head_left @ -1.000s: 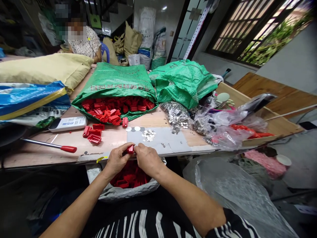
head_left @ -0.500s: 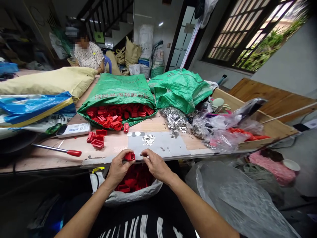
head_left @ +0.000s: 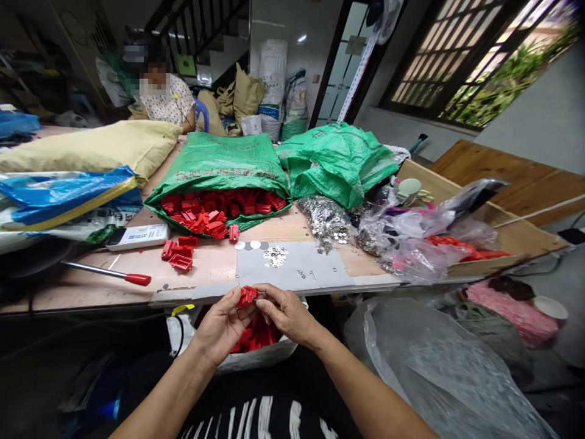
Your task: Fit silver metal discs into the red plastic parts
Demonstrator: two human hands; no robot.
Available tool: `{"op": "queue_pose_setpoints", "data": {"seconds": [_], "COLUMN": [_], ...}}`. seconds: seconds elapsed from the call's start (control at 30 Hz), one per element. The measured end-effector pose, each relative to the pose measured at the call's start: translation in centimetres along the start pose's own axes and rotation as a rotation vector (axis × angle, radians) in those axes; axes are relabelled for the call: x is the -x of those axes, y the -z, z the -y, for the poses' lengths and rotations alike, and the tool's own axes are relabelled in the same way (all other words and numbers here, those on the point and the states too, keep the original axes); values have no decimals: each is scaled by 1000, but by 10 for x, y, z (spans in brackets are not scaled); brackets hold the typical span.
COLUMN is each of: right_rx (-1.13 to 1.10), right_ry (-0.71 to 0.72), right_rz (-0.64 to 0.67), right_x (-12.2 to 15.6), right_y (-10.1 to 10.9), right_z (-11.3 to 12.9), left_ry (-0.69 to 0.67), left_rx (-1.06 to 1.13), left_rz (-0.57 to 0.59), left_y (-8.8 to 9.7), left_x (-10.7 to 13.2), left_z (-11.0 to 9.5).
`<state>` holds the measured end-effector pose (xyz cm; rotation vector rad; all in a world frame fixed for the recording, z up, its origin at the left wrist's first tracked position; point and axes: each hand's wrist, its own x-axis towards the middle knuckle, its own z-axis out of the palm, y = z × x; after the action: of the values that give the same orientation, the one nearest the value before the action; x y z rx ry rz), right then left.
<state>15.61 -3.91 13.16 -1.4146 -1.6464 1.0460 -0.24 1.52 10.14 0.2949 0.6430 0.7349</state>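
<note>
My left hand point(head_left: 222, 323) pinches a small red plastic part point(head_left: 247, 295) just in front of the table edge. My right hand point(head_left: 286, 312) meets it from the right, fingers closed on the same part's right side. Under both hands a white bag point(head_left: 256, 360) holds several more red parts. On the table a grey sheet point(head_left: 311, 268) carries a small heap of shiny metal bits point(head_left: 275, 255). A few loose red parts point(head_left: 179, 254) lie to the left. An open green sack point(head_left: 214, 167) spills many red parts point(head_left: 214, 210).
A red-handled screwdriver point(head_left: 109, 274) and a white remote point(head_left: 137, 236) lie at the left. Blue and yellow sacks sit beyond. Clear bags of metal pieces point(head_left: 326, 219) and a second green sack point(head_left: 338, 158) fill the right. A large clear bag point(head_left: 439, 372) is at my right. Another person sits far back.
My hands, apart half a second ago, have come back together on the red part and dropped a little below the table edge. My left hand has turned palm-up.
</note>
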Motion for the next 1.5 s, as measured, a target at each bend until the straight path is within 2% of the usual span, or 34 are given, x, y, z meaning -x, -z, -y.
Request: {"op": "queue_pose_setpoints", "data": {"seconds": [0.2, 0.4, 0.6, 0.8, 0.9, 1.03, 1.17, 1.23, 1.3, 1.37, 1.43, 1.5], "right_rx": [10, 85, 71, -65, -191, -295, -150, 94, 379, 570, 680, 742], "right_ry": [12, 52, 20, 13, -10, -59, -129, -186, -270, -323, -346, -363], "right_rz": [-11, -84, -75, -61, -93, -131, -254, -380, -505, -559, -554, -533], "right_x": [2, 1, 1, 2, 1, -1, 0, 3, 7, 11, 14, 15], "right_y": [2, 1, -4, -9, -13, -11, 15, 34, 52, 65, 73, 76], "right_z": [0, -1, -14, -25, -31, -37, -44, -49, -55, -62, -68, -72], "left_ry": [52, -31, -18, -18, 4, -3, -197, -279, -346, -452, -646, -907], "left_rx": [115, 113, 108, 107, 85, -88, -591, -770, -861, -946, -1085, -1275], "left_rz": [-66, -46, -25, -4, 52, 116, 46, 50, 80, 75, -15, -180], "left_y": [-5, -4, 0, 6, 6, 9, 18, 21, 22, 23, 25, 29], "left_x": [0, -3, -4, -3, 0, 1, -2, -3, -5, -6, -10, -16], "left_z": [7, 10, 13, 17, 20, 21, 14, 7, -5, -20, -36, -52]}}
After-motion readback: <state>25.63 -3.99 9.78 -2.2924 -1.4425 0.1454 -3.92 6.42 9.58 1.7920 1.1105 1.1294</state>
